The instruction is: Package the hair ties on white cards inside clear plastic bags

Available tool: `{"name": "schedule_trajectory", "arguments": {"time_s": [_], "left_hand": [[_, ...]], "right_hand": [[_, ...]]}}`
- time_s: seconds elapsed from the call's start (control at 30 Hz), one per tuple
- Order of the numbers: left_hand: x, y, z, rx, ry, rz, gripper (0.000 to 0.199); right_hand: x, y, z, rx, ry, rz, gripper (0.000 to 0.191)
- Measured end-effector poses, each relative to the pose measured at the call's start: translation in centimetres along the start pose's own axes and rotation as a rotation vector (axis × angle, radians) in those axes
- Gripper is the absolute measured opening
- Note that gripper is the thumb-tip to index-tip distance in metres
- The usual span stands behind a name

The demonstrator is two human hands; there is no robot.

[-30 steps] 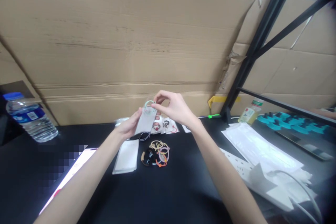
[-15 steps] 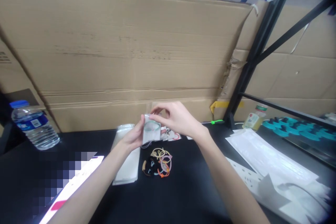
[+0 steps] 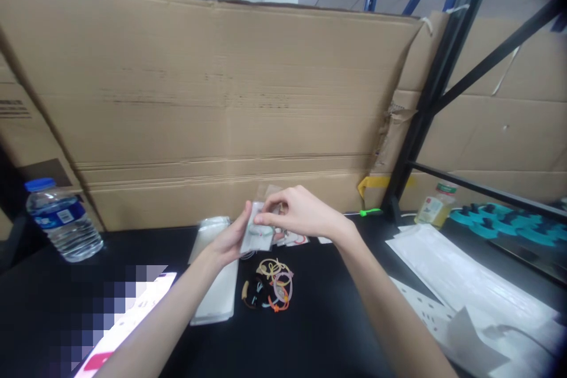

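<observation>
Over the middle of the black table, my left hand [image 3: 230, 241] grips a small clear plastic bag [image 3: 258, 240] by its left side, thumb upward. A thin greenish bracelet shows on a white card within the bag. Bent over the bag's upper part is my right hand [image 3: 299, 211], thumb and forefinger pinched together on or just above it. What exactly sits between those fingertips is too small to make out. Below the hands lies a loose pile of bracelets and hair ties [image 3: 269, 286] in yellow, pink, orange and black.
To the left of the pile is a stack of white packets [image 3: 217, 295]. A water bottle [image 3: 64, 221] stands far left, near a bright phone-like screen [image 3: 137, 310]. White plastic sheets [image 3: 465, 266], a juice bottle [image 3: 436, 207] and teal parts [image 3: 509, 221] are at right. Cardboard [image 3: 243, 88] walls the back.
My right hand's fingers have moved from the bag's top edge down across its front. The bag is tilted more. The whole view has shifted slightly downward in the frame.
</observation>
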State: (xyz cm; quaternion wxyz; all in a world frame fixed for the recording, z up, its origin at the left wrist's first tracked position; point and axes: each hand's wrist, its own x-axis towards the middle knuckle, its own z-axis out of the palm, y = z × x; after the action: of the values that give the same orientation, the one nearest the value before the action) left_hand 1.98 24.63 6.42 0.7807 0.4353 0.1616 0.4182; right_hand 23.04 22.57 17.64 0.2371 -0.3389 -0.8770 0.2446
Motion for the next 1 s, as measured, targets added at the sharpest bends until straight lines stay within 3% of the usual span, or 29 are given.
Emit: {"name": "schedule_trajectory", "arguments": {"time_s": [0.3, 0.43, 0.67, 1.0], "left_hand": [[0.0, 0.3, 1.2, -0.006, 0.034, -0.025, 0.065], [-0.2, 0.5, 2.0, 0.038, 0.044, -0.022, 0.067], [0.0, 0.1, 1.2, 0.123, 0.092, -0.013, 0.067], [-0.1, 0.2, 1.1, 0.173, 0.172, -0.045, 0.066]], "right_hand": [[0.2, 0.5, 0.3, 0.003, 0.006, -0.016, 0.044], [0.0, 0.6, 0.2, 0.040, -0.075, 0.015, 0.047], [0.0, 1.0, -0.3, -0.040, -0.166, 0.019, 0.053], [0.6, 2.0, 0.5, 0.170, -0.289, 0.087, 0.051]]}}
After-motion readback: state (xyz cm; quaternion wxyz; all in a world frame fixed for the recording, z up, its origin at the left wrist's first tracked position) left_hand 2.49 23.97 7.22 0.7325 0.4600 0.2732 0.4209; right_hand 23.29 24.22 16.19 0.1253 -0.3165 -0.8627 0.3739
